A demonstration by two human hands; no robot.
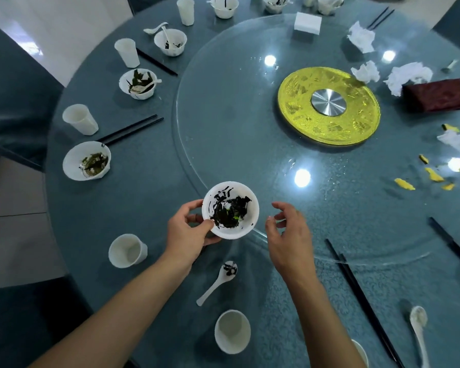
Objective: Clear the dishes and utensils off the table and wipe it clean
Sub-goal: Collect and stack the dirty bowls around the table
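My left hand (187, 231) grips a white bowl (247, 221) with dark leafy scraps inside, held just above the near edge of the glass turntable (237, 123). My right hand (287, 229) hovers to the right of the bowl, fingers apart, holding nothing. Below the bowl a white spoon (218, 281) with dark scraps lies on the round blue table (149, 208). Two white cups (128, 251) (232, 331) stand near me. More dirty bowls (87, 160) (138, 83) (170, 41), cups (79, 119) (127, 52) and black chopsticks (130, 130) line the left rim.
A gold disc (295, 107) with a steel hub sits mid-turntable. Crumpled tissues (406, 75), a dark red cloth (438, 98) and yellow scraps (404, 184) lie at the right. Chopsticks (361, 298) and a spoon (418, 325) lie at the near right. Chairs stand at the left.
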